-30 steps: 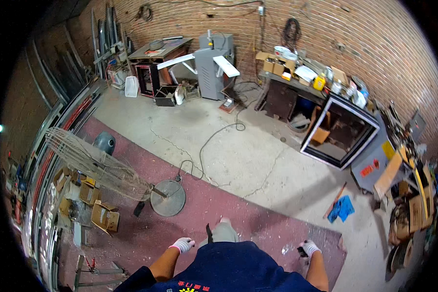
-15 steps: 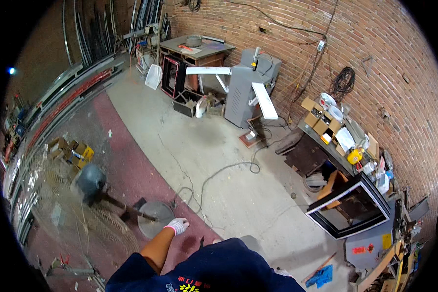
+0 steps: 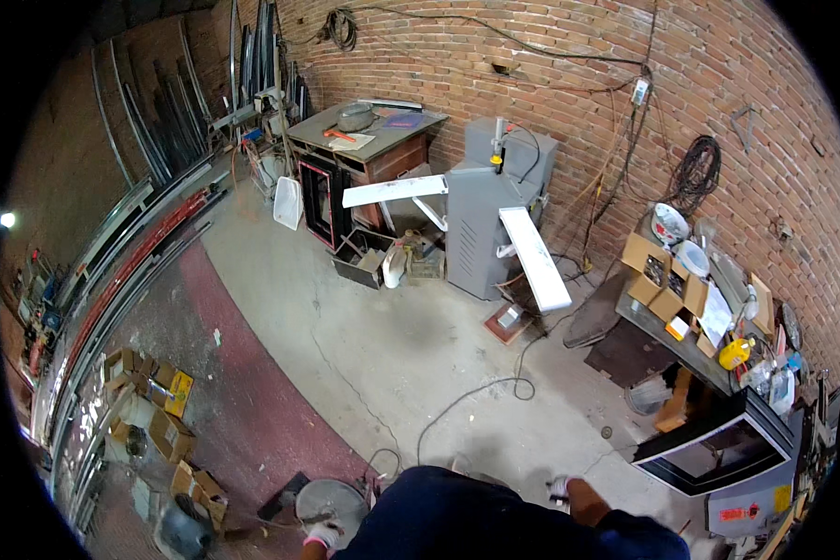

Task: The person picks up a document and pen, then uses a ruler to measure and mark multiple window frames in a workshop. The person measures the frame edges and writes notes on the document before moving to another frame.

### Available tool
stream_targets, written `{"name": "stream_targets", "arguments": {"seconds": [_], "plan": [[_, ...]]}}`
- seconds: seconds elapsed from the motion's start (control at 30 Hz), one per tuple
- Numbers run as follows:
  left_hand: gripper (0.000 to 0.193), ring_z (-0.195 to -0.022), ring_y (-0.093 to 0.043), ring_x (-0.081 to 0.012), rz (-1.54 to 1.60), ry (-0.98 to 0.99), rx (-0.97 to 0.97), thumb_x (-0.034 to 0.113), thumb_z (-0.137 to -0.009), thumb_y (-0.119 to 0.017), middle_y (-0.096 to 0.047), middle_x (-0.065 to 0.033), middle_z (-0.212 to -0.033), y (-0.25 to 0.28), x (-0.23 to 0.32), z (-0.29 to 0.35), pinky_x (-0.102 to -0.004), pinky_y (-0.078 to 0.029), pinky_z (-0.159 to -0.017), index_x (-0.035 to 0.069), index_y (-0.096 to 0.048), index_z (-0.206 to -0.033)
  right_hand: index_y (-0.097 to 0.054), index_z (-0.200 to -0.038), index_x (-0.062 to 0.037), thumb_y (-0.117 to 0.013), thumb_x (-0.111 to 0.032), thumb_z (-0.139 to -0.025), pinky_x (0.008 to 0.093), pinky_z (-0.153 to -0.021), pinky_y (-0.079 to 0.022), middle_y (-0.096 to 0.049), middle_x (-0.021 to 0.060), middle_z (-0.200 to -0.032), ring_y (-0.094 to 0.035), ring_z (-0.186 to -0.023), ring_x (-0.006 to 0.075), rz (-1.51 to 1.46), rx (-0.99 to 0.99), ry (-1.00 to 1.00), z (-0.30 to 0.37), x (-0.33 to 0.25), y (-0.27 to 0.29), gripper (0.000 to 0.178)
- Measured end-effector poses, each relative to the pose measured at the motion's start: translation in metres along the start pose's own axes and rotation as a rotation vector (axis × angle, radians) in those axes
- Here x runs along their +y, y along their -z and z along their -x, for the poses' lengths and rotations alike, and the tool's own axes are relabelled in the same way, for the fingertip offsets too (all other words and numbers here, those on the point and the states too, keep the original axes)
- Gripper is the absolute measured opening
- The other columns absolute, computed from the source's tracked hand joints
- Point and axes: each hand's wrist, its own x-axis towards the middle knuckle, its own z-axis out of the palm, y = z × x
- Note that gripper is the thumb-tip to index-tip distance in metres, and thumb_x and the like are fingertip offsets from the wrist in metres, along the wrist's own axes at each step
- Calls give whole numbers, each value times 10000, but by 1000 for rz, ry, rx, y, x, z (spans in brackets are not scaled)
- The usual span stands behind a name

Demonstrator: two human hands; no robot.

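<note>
My left hand [image 3: 323, 535], in a white knit glove, hangs low at the bottom edge, in front of the round grey base [image 3: 334, 504] of a standing fan. Its fingers are too small and partly cut off to read. The fan's dark motor housing [image 3: 185, 528] shows at the lower left. My right hand [image 3: 563, 487], also gloved in white, is held out over the concrete floor [image 3: 476, 420]. Something small and dark shows at its fingers, which look curled, but I cannot make out what it is.
A grey machine [image 3: 485, 224] with two white arms stands ahead by the brick wall. At right, a cluttered bench [image 3: 616, 301] has a black frame [image 3: 714, 448] leaning near it. A cable [image 3: 457, 406] crosses the floor. Cardboard boxes [image 3: 168, 434] and metal profiles [image 3: 121, 261] lie at left.
My view has shifted forward and right; the fan now sits lower. My left hand has dropped toward the bottom edge. My right hand has come into view on the right.
</note>
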Motion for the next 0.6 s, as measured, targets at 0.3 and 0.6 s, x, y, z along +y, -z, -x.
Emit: {"name": "stream_targets", "arguments": {"seconds": [0.3, 0.6], "plan": [[368, -1023, -631, -241, 363, 119, -29, 322, -922, -615, -695, -130, -1112, 46, 44, -94, -366, -496, -889, 57, -682, -1167, -710, -985, -59, -698, -444, -864, 403, -705, -522, -682, 86, -792, -641, -739, 210, 100, 499, 405, -23, -383, 323, 404], [220, -913, -642, -161, 430, -156, 153, 205, -945, -612, -718, -69, -1024, 323, 79, -315, -333, -514, -805, 80, -713, -1094, -706, -792, -105, -738, -399, -836, 426, -465, -455, -647, 61, -646, -575, -504, 192, -146, -52, 64, -116, -514, 294, 299]]}}
